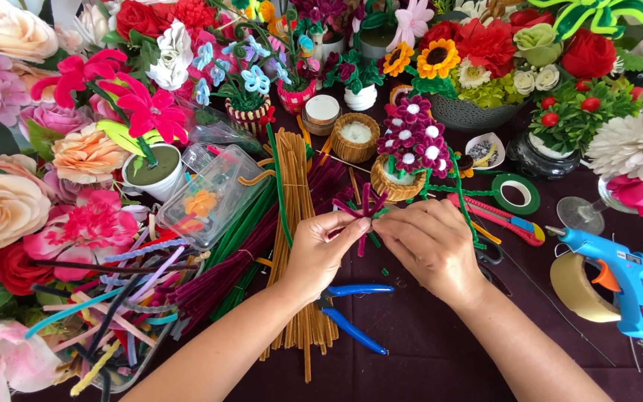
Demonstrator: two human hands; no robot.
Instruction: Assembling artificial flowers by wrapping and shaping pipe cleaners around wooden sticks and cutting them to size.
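We see a small maroon pipe-cleaner flower (364, 206) held up just above the dark tablecloth (440, 350), between the two hands near the middle of the view. The left hand (321, 249) pinches it from below with thumb and forefinger closed on the base of the flower, while the right hand (429, 242) has its fingertips curled onto the green stem end; the grip looks meant to steady the petals while the stem is worked. Both hands are therefore clenched on the flower, not released.

Just below the wrists lie blue-handled pliers (355, 313), within easy reach. To the left, a long bundle of tan pipe cleaners (301, 246) lies beside maroon and green ones, sorted by colour.

A clear plastic box (213, 197) rests tilted on those piles; we make out an orange flower inside. A small wicker pot (397, 182) behind the hands holds a finished bunch of maroon-and-white flowers, and a second wicker pot (356, 135) holds a white filling only. A white pot (154, 173) carries a pink flower. At right sit a blue glue gun (619, 279), a tape roll (578, 286) and a green tape roll (516, 193).
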